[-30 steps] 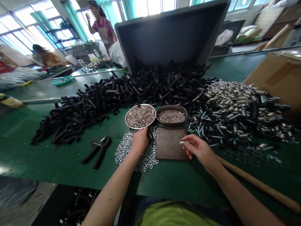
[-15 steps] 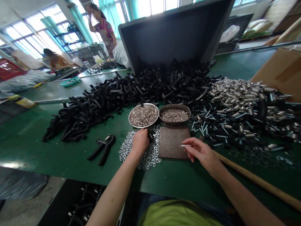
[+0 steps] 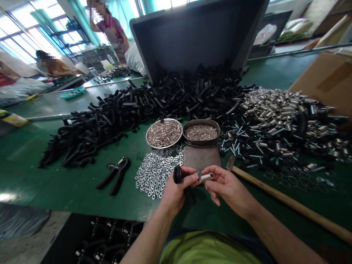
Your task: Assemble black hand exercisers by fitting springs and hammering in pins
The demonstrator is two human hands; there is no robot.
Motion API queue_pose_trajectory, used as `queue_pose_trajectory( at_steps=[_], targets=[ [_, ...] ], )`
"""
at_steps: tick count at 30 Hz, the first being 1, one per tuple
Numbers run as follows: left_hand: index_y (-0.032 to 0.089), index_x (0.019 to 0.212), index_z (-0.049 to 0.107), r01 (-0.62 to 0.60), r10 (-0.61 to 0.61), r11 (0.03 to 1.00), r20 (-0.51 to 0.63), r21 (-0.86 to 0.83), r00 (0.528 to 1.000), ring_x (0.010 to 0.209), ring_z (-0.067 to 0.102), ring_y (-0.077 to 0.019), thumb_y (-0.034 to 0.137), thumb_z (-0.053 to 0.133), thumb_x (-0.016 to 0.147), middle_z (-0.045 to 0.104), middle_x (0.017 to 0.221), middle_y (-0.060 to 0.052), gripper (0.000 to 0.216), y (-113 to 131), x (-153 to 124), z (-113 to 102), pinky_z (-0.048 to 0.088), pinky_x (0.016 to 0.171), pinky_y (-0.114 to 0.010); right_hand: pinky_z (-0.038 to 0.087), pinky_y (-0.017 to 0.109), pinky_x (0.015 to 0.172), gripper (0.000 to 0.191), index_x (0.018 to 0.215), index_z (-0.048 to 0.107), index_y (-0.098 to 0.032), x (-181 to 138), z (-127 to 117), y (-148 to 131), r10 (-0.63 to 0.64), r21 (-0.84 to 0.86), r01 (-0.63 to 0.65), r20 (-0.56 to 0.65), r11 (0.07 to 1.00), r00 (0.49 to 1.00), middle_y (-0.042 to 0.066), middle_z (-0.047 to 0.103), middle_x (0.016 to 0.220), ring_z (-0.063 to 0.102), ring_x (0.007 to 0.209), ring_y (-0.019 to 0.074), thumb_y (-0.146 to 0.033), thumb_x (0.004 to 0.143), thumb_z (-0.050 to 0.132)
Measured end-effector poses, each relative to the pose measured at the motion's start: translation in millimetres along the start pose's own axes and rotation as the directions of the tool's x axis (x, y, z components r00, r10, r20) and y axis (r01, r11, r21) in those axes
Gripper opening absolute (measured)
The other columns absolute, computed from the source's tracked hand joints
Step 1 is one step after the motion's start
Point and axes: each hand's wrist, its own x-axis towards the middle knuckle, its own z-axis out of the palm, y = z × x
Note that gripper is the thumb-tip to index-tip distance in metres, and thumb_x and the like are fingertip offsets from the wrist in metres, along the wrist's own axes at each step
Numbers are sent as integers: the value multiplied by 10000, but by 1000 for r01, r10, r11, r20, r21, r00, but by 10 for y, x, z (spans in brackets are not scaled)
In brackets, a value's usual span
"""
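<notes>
My left hand [image 3: 176, 190] is closed round a black plastic handle [image 3: 178, 174], whose rounded end sticks up above my fingers. My right hand [image 3: 224, 187] pinches a small silver coil spring [image 3: 205, 178], and both hands meet just in front of a brown metal plate [image 3: 202, 157]. A spread of silver nuts [image 3: 154, 170] lies left of the plate. Behind it stand a round dish of silver pins [image 3: 164, 132] and an oval dish of small metal bits [image 3: 201, 132].
A big heap of black handles [image 3: 143, 106] spills from a tipped grey bin [image 3: 192, 36]. Springs and bolts [image 3: 277, 117] are piled at the right. A finished hand gripper [image 3: 114, 176] lies left. A hammer's wooden handle [image 3: 288, 205] runs right. Two people are at the far left.
Both hands drew back from the nuts and plate toward me and came together. The left hand brought the black handle up; the right hand brought the spring to it.
</notes>
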Motion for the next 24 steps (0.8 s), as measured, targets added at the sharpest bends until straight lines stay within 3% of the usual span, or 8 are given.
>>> queue_pose_trajectory(
  at_steps=[5, 8, 11, 14, 16, 18, 20, 24],
  targets=[
    [153, 774, 679, -83, 71, 982, 79, 170, 994, 670, 639, -150, 238, 775, 619, 683, 716, -23, 201, 0, 2, -34, 503, 695, -279, 362, 161, 350, 301, 919, 583, -170, 3, -31, 33, 66, 113, -62, -33, 992, 997, -34, 530, 637, 438, 454, 61, -369, 737, 717],
    [174, 754, 701, -258, 209, 895, 168, 365, 963, 753, 639, -173, 249, 736, 668, 690, 787, -41, 120, 62, -12, -82, 489, 735, -285, 364, 168, 369, 302, 905, 583, -169, 33, -54, 23, 96, 138, -92, -26, 986, 995, -27, 520, 646, 440, 475, 66, -405, 751, 693],
    [197, 734, 714, -386, 314, 764, 223, 518, 923, 802, 625, -175, 242, 709, 692, 687, 825, -44, 62, 78, -24, -101, 468, 765, -274, 462, 220, 517, 257, 874, 582, -182, 76, -96, -20, -27, -102, 18, -92, 995, 995, 0, 564, 728, 541, 640, 118, -401, 770, 669],
    [180, 773, 685, -214, 183, 857, 110, 470, 977, 616, 572, -123, 297, 690, 719, 642, 693, -24, 129, -14, -6, -69, 448, 616, -238, 485, 280, 659, 217, 903, 581, -209, 106, -145, -96, -207, -448, 121, -149, 886, 967, 9, 614, 803, 582, 747, 156, -360, 771, 662],
    [162, 766, 622, 14, -28, 972, 55, 235, 998, 466, 445, -66, 327, 709, 699, 527, 564, 29, 199, -112, 19, -17, 370, 480, -189, 477, 294, 668, 204, 917, 579, -224, 105, -155, -158, -261, -557, 138, -148, 819, 954, 7, 631, 795, 597, 739, 169, -353, 775, 648],
    [150, 757, 561, 229, -224, 973, 107, -30, 969, 421, 330, -25, 282, 757, 635, 418, 535, 73, 267, -202, 47, 53, 278, 416, -144, 478, 301, 668, 190, 911, 579, -232, 86, -134, -218, -270, -586, 146, -129, 797, 954, 11, 646, 793, 614, 742, 181, -347, 774, 642],
    [141, 764, 532, 362, -331, 917, 184, -170, 926, 432, 296, -8, 196, 782, 573, 377, 555, 84, 319, -261, 69, 127, 236, 403, -117, 483, 309, 677, 171, 912, 579, -239, 54, -92, -265, -259, -589, 149, -106, 794, 960, 11, 662, 796, 629, 744, 188, -334, 780, 629],
    [144, 781, 515, 402, -348, 893, 257, -202, 902, 449, 301, -9, 145, 764, 557, 357, 567, 85, 335, -286, 87, 237, 242, 408, -106, 466, 318, 709, 120, 902, 610, -250, -7, -26, -290, -328, -738, 162, -84, 655, 941, 7, 673, 827, 628, 783, 196, -277, 785, 615]
  ],
)
